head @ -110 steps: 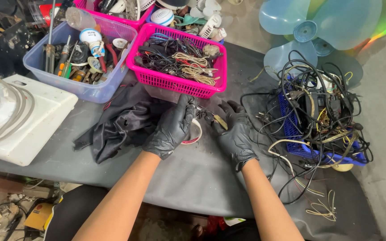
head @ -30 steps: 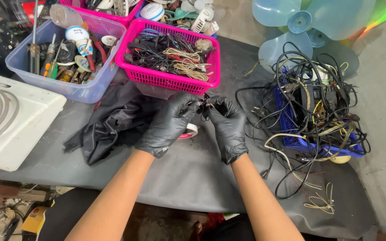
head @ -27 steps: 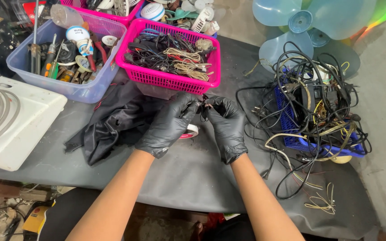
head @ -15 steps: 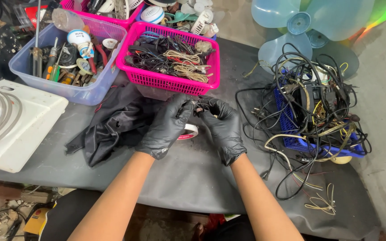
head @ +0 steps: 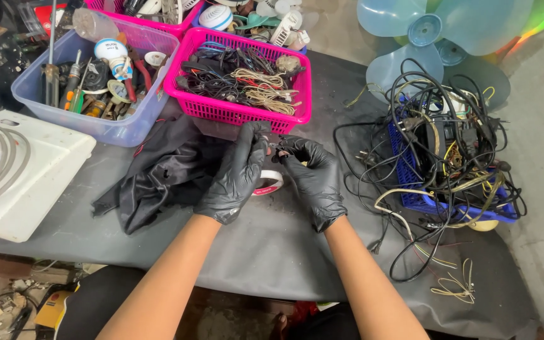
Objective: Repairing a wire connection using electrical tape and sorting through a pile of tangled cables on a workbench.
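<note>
Both my hands wear black gloves and meet over the dark table, fingertips together. My left hand [head: 233, 177] and my right hand [head: 313, 176] pinch a small dark part [head: 276, 149] between them; it is too small to identify. A roll of tape [head: 268, 182], white with a red inside, lies on the table just under and between the hands. A pink basket [head: 240, 112] of coiled wires stands right behind my fingertips.
A crumpled black cloth [head: 158, 173] lies left of my hands. A clear blue tub [head: 118, 129] of tools is at the back left, a white appliance [head: 23, 176] at the far left. A tangle of cables over a blue crate [head: 436, 201] sits right, pale blue fan blades [head: 429, 31] behind.
My hands have stayed over the tape roll, working the small part at the fingertips; the right hand's fingers have curled in closer to the left. The view has drifted slightly.
</note>
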